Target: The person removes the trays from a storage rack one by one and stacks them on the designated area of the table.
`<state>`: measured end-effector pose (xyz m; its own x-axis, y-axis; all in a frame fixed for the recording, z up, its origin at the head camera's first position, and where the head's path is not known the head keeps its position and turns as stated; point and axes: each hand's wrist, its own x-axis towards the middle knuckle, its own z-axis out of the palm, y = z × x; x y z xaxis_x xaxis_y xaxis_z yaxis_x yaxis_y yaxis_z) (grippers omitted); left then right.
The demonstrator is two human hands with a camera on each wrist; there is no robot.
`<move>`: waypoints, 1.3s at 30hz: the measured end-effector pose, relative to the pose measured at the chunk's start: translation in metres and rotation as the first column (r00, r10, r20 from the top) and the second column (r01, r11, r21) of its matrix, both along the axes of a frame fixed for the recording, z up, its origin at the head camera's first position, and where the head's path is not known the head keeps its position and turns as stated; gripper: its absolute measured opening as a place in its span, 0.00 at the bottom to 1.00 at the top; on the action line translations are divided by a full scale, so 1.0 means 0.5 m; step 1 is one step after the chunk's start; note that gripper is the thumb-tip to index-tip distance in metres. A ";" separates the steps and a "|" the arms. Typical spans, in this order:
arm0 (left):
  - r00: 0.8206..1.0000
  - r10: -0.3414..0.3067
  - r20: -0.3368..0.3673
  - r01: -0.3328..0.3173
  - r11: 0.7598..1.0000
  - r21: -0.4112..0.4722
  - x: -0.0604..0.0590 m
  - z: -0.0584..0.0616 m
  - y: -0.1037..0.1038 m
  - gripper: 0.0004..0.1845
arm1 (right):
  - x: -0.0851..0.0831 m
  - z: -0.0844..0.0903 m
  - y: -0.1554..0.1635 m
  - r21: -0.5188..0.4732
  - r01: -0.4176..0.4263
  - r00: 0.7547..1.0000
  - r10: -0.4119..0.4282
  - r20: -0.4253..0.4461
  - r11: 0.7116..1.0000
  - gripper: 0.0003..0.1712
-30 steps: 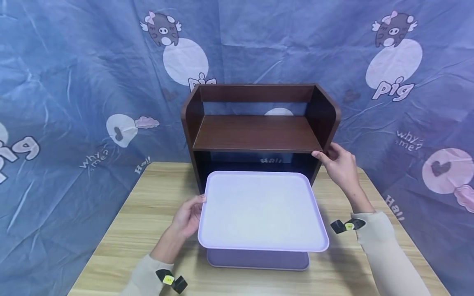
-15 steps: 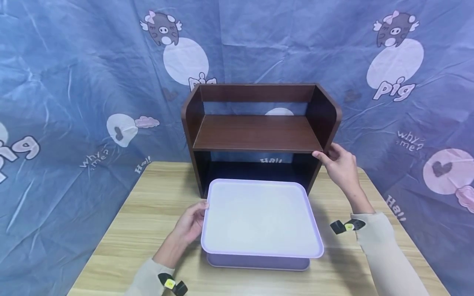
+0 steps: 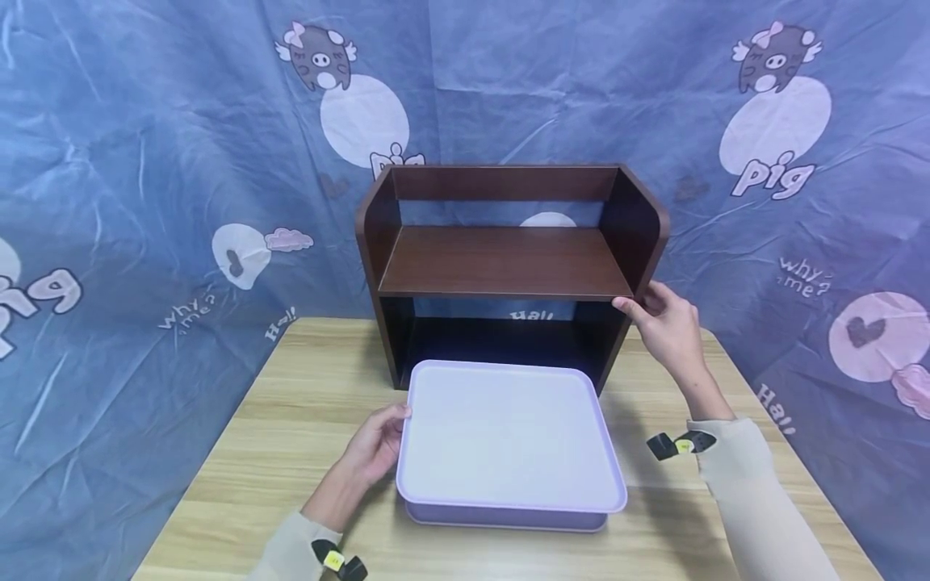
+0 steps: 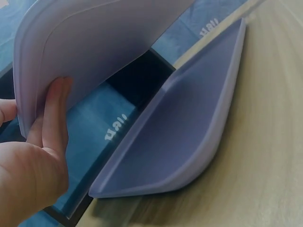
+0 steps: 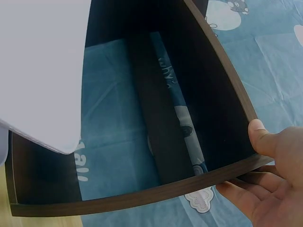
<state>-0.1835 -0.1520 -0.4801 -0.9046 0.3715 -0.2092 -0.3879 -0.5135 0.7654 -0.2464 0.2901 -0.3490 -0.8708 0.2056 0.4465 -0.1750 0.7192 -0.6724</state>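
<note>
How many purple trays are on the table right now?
2. One tray lies flat on the table before the shelf. The second tray is above it, its left rim held by the left hand. None show elsewhere.

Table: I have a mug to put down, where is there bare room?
Bare table left of the shelf, and beside the right hand. The shelf's upper board is bare. The middle is crowded: lid over box.
</note>
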 end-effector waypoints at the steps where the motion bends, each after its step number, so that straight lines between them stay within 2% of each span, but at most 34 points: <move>1: 1.000 -0.002 -0.001 0.002 1.000 0.000 0.000 -0.002 -0.001 0.17 | 0.000 0.001 0.000 -0.004 -0.002 1.000 0.002 -0.001 1.000 0.33; 9: 0.999 -0.002 0.038 0.001 1.000 0.023 0.003 -0.025 0.000 0.18 | 0.000 0.005 -0.001 -0.008 0.006 1.000 -0.005 0.014 1.000 0.33; 17: 0.998 0.004 0.066 -0.004 1.000 -0.005 0.006 -0.045 0.002 0.15 | 0.000 0.005 -0.003 -0.012 0.006 1.000 -0.006 0.007 1.000 0.31; 24: 0.997 0.009 0.076 -0.005 0.998 -0.060 0.005 -0.055 -0.001 0.14 | -0.002 0.002 -0.002 0.006 0.015 1.000 -0.015 -0.012 1.000 0.27; 39: 0.995 -0.028 0.092 0.034 0.997 -0.063 0.010 -0.068 0.004 0.12 | -0.002 0.001 -0.001 -0.003 0.011 1.000 -0.011 -0.012 1.000 0.30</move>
<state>-0.1786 -0.1498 -0.5139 -0.8690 0.3822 -0.3142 -0.4722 -0.4513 0.7572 -0.2472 0.2896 -0.3484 -0.8630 0.2162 0.4567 -0.1755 0.7193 -0.6722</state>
